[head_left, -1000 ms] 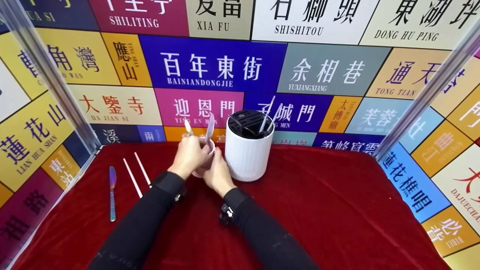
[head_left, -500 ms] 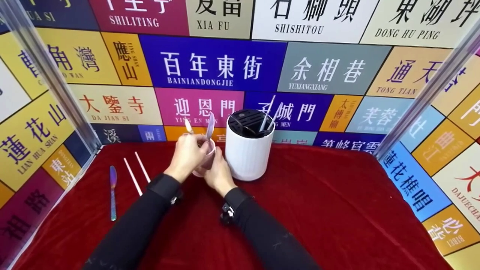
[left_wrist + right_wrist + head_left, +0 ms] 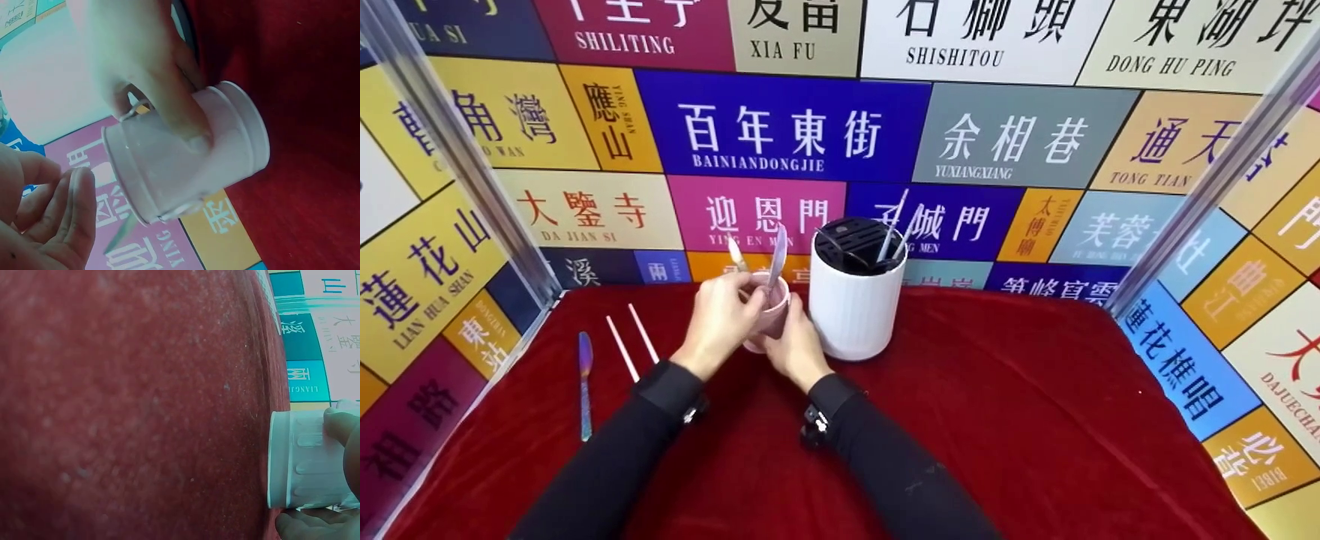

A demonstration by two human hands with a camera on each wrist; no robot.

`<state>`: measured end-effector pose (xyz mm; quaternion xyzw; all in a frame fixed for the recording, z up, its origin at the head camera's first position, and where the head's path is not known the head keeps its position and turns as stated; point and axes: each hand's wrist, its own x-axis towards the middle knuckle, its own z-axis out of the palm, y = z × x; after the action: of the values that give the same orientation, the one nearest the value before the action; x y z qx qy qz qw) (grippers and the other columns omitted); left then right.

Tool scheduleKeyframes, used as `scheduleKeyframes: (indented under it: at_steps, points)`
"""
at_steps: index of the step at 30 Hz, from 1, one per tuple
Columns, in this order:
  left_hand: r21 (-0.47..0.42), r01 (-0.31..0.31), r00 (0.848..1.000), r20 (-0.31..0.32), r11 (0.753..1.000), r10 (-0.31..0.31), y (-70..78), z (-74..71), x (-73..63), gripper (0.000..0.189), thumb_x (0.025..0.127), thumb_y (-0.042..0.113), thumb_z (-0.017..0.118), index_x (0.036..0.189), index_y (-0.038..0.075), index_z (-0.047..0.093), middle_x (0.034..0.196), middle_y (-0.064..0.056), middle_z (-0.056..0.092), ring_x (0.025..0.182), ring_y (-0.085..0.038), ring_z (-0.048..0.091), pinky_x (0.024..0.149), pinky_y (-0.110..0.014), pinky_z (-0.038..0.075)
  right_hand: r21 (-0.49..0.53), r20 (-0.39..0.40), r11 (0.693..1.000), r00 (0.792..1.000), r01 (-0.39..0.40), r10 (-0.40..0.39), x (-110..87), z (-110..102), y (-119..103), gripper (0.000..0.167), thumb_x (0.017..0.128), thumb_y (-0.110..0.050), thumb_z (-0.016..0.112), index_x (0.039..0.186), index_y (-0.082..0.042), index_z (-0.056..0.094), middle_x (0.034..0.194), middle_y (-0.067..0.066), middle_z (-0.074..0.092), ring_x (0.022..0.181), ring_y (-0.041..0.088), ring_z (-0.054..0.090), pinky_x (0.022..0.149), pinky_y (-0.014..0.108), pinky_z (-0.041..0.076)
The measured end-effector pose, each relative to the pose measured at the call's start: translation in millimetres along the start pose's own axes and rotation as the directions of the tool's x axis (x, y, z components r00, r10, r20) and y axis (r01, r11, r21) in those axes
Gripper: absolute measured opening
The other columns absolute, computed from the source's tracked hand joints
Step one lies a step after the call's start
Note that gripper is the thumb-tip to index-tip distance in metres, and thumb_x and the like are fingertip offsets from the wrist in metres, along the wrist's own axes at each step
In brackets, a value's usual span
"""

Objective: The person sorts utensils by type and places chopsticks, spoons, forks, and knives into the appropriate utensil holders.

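My right hand [image 3: 797,346] grips a small pale pink bucket [image 3: 157,169] round its side, thumb along the wall in the left wrist view. A purple-tinted blade [image 3: 778,259] rises from the bucket's mouth. Behind my left hand [image 3: 720,319] a pale, narrow tip [image 3: 736,253] sticks up, its lower part hidden. My left hand is at the bucket's rim, fingertips close together. In the left wrist view these fingers [image 3: 79,191] stand apart from the rim with nothing showing between them.
Right of the bucket stands a white ribbed holder [image 3: 855,315] with a black slotted top and slim items in it. On the red cloth at left lie an iridescent knife [image 3: 585,386] and two thin white sticks [image 3: 622,347]. A panel of printed signs [image 3: 780,127] rises behind.
My left hand has drawn back left and slightly down from over the bucket's mouth, showing more of its rim. The right hand, bucket and upright blade stay nearly in place.
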<state>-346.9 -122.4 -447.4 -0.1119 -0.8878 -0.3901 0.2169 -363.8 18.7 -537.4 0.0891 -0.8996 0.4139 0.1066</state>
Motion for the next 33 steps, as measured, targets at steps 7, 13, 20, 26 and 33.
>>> scheduleKeyframes:
  at_steps: [7,13,20,26,33]
  points:
    - [0.092,0.070,0.998,-0.015,0.993,-0.069,-33.1,-14.3,-7.3,0.024,0.101,0.019,0.073,0.116,0.003,0.084,0.110,-0.017,0.084,0.100,-0.036,0.080,0.090,-0.051,0.065,0.019,0.015,1.000,1.000,-0.010,0.009,1.0,1,0,0.096,0.092,-0.031,0.092,0.164,0.000,0.036,0.154,0.025,0.064,0.142,0.037,0.066,0.122,0.046,0.052]
    - [0.200,0.123,0.991,0.035,0.972,-0.132,-77.4,-39.1,-25.3,0.024,0.101,0.018,0.069,0.113,0.002,0.083,0.105,-0.019,0.083,0.097,-0.040,0.079,0.089,-0.057,0.063,0.018,0.020,0.999,0.999,-0.029,0.028,1.8,0,1,0.101,0.091,-0.031,0.092,0.166,0.002,0.033,0.159,0.026,0.060,0.146,0.037,0.063,0.125,0.045,0.049]
    - [0.317,0.191,0.975,0.044,0.929,-0.216,-123.1,-81.9,-54.5,0.030,0.100,0.021,0.067,0.116,0.001,0.082,0.106,-0.024,0.083,0.098,-0.049,0.078,0.085,-0.065,0.060,0.018,0.034,0.999,0.998,-0.050,0.050,0.8,1,3,0.104,0.091,-0.034,0.092,0.168,0.002,0.031,0.163,0.025,0.057,0.148,0.037,0.061,0.126,0.045,0.049]
    - [0.456,0.240,0.937,0.122,0.857,-0.327,-156.6,-122.9,-74.0,0.027,0.095,0.026,0.070,0.100,0.001,0.079,0.104,-0.035,0.076,0.092,-0.060,0.071,0.073,-0.068,0.057,0.023,0.041,0.998,0.998,-0.052,0.051,-0.5,2,2,0.104,0.092,-0.033,0.092,0.169,-0.001,0.030,0.163,0.024,0.057,0.148,0.036,0.061,0.127,0.044,0.048]
    - [0.531,0.315,0.839,0.233,0.787,-0.493,-174.3,-157.4,-87.1,0.042,0.094,0.039,0.080,0.072,0.010,0.060,0.088,-0.031,0.069,0.082,-0.050,0.068,0.064,-0.059,0.054,0.022,0.036,0.999,0.998,-0.045,0.044,0.3,1,3,0.103,0.092,-0.034,0.091,0.168,0.000,0.031,0.162,0.025,0.058,0.147,0.036,0.062,0.127,0.044,0.048]
